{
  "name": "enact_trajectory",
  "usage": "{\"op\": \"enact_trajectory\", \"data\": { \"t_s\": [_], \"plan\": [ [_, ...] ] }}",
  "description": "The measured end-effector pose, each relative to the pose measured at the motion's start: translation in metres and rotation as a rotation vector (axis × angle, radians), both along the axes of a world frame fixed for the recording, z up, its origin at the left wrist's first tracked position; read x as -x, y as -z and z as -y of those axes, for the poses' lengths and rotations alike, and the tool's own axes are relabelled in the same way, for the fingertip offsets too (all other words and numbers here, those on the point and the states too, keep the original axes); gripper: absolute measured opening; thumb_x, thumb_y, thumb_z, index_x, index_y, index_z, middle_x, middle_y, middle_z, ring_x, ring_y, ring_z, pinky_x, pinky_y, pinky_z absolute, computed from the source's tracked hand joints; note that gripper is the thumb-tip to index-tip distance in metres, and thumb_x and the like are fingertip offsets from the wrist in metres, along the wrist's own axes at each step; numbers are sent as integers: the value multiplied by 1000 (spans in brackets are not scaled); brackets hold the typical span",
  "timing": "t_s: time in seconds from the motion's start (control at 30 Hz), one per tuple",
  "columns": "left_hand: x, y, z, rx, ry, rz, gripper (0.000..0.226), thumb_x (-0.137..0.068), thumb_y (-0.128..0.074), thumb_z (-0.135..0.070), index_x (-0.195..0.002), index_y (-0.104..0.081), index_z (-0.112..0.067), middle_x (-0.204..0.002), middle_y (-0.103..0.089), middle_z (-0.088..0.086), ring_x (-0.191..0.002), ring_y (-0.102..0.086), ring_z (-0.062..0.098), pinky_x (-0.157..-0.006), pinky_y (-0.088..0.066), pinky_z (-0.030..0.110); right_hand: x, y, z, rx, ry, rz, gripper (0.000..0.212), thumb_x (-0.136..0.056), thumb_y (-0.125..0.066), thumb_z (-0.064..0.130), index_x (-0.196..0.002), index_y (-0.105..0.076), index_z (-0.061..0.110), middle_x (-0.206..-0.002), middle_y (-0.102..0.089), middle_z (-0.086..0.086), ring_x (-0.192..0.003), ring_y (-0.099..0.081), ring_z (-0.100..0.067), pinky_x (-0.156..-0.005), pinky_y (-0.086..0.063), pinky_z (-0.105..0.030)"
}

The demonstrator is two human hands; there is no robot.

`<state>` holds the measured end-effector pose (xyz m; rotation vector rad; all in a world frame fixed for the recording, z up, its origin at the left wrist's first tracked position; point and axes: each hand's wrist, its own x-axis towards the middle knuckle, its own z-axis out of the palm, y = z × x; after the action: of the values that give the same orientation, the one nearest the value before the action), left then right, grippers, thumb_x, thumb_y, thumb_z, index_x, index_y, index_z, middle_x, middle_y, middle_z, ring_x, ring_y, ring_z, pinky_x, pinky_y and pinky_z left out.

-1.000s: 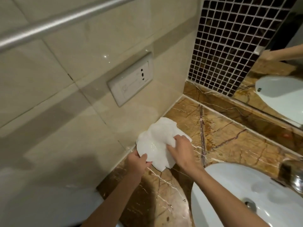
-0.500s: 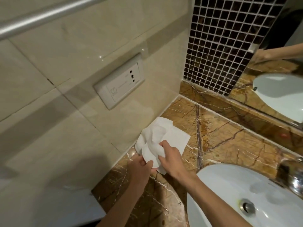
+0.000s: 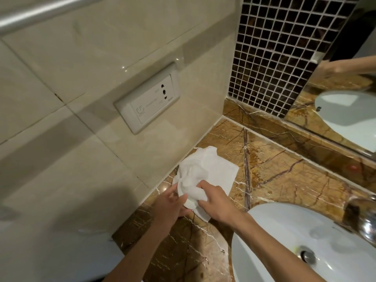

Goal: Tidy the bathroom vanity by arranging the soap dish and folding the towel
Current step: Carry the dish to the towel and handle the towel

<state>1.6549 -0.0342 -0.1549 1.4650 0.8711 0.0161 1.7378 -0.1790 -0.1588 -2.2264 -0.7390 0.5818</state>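
A small white towel (image 3: 211, 169) lies crumpled on the brown marble counter (image 3: 284, 180), close to the beige tiled wall. My right hand (image 3: 217, 202) pinches a bunched part of it from above, near its front edge. At the towel's left front corner my left hand (image 3: 168, 206) grips the cloth from below, its fingers partly hidden by the fabric. The far half of the towel rests flat on the counter. No soap dish is in view.
A white basin (image 3: 284, 237) fills the lower right, with a chrome tap (image 3: 364, 218) at the right edge. A wall socket plate (image 3: 148, 102) sits above the counter. Dark mosaic tiles (image 3: 274, 47) and a mirror (image 3: 345, 98) stand behind. A metal rail (image 3: 30, 15) crosses the top left.
The towel was spread wide between both hands; now my right hand has pulled its near part back toward me and bunched it, and my hands have come closer together.
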Motion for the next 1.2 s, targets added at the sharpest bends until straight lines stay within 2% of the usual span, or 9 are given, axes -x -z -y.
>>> {"op": "enact_trajectory", "data": {
  "t_s": [0.13, 0.3, 0.47, 0.63, 0.73, 0.83, 0.93, 1.0, 1.2],
  "plan": [
    [0, 2, 8, 10, -27, 42, 44, -75, -71, -1, -101, -68, -37, -85, -75, -12, -79, -74, 14, -59, -61, 33, 0, 2, -17, -31, 102, 2, 31, -85, -59, 16, -116, -55, 13, -109, -68, -11, -97, -60, -32, -72, -44, -34],
    [9, 7, 33, -43, -81, 95, 51, -79, -68, -3, -122, -60, -29, -84, -74, -24, -81, -72, 8, -69, -62, 42, 3, 8, -22, -136, 415, -97, 24, -88, -57, 16, -112, -54, 18, -93, -62, 4, -84, -58, -19, -59, -35, -24],
    [16, 8, 26, 30, -256, 140, 36, -81, -69, -1, -101, -66, -32, -100, -69, -8, -86, -70, 18, -58, -61, 36, -12, 7, -3, -274, 768, -335, 33, -91, -57, 14, -122, -46, 15, -108, -61, -5, -78, -55, -4, -58, -41, -22],
    [14, 5, 23, 103, -306, 140, 42, -78, -72, -1, -115, -66, -20, -97, -71, -11, -89, -70, 18, -60, -61, 32, -4, 0, 0, -491, 929, -806, 42, -80, -71, 10, -117, -55, 2, -105, -69, -15, -93, -67, -33, -83, -57, -50],
    [16, 4, 33, -37, -160, 92, 47, -75, -75, -3, -116, -65, -23, -84, -75, -16, -79, -73, 7, -60, -60, 27, 10, -3, -5, -605, 903, -1070, 26, -83, -68, 8, -105, -63, -5, -93, -74, -21, -88, -71, -40, -79, -57, -58],
    [25, 6, 46, -189, 2, 86, 39, -73, -77, -7, -110, -69, -13, -78, -76, -13, -71, -72, 4, -54, -57, 18, 14, -6, -13, -503, 872, -987, 18, -87, -65, 14, -100, -61, 2, -91, -72, -19, -68, -73, -30, -55, -58, -38],
    [31, 6, 51, -315, 68, 102, 36, -77, -76, -12, -113, -69, -18, -74, -75, -9, -69, -72, 12, -62, -61, 30, 14, -12, -20, -479, 799, -985, 20, -88, -62, 16, -102, -59, 2, -92, -70, -23, -59, -71, -28, -51, -57, -37],
    [30, 6, 48, -410, 136, 81, 45, -81, -73, -16, -124, -62, -20, -77, -74, -4, -72, -70, 11, -67, -60, 30, 15, -13, -20, -478, 757, -972, 21, -86, -61, 14, -102, -59, 1, -91, -70, -24, -62, -71, -30, -55, -57, -42],
    [18, 3, 29, -456, 300, 30, 66, -79, -73, -16, -139, -46, -24, -103, -71, 0, -93, -67, 12, -82, -58, 32, 13, -13, -6, -457, 663, -940, 16, -84, -58, 10, -97, -57, 2, -76, -65, -15, -55, -66, -22, -49, -51, -31]
  ]
}}
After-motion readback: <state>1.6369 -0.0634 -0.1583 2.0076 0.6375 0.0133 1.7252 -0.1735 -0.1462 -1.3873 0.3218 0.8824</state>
